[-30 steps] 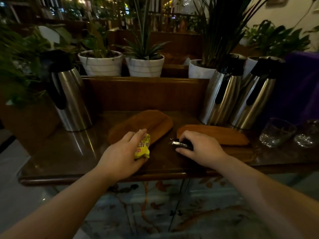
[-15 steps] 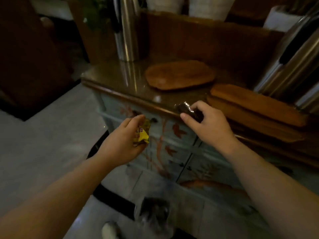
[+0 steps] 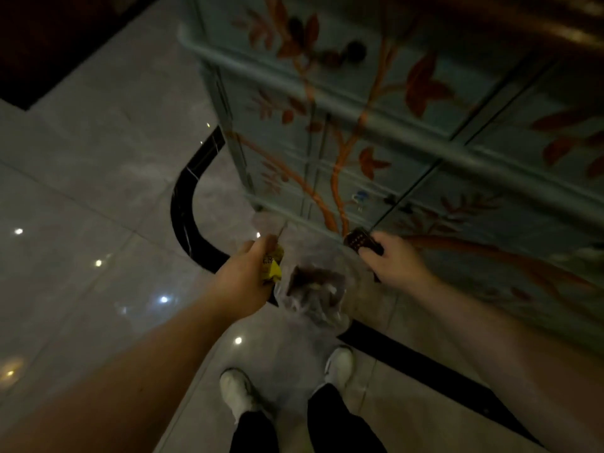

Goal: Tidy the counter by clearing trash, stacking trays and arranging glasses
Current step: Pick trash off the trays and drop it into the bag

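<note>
Having swung down from the table since a moment ago, the left hand (image 3: 243, 277) pinches a yellow wrapper (image 3: 273, 268) and the right hand (image 3: 397, 261) a dark wrapper (image 3: 361, 241) over the clear trash bag (image 3: 313, 289) at lower centre, ready to drop.

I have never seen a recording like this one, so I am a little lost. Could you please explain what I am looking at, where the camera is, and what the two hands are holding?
There is no machine here. A person wears a wide-angle camera on the head, and it looks forward and down, so you see that person's own arms and white shoes.

The left hand holds a small yellow wrapper. The right hand holds a small dark object; the picture is too dim to say what it is.

Between the hands, low near the floor, is a clear plastic bag with some dark scraps inside. It seems to serve for trash.

Behind stands a pale blue cabinet painted with orange branches and leaves. The floor is shiny tile with a black curved stripe.
</note>
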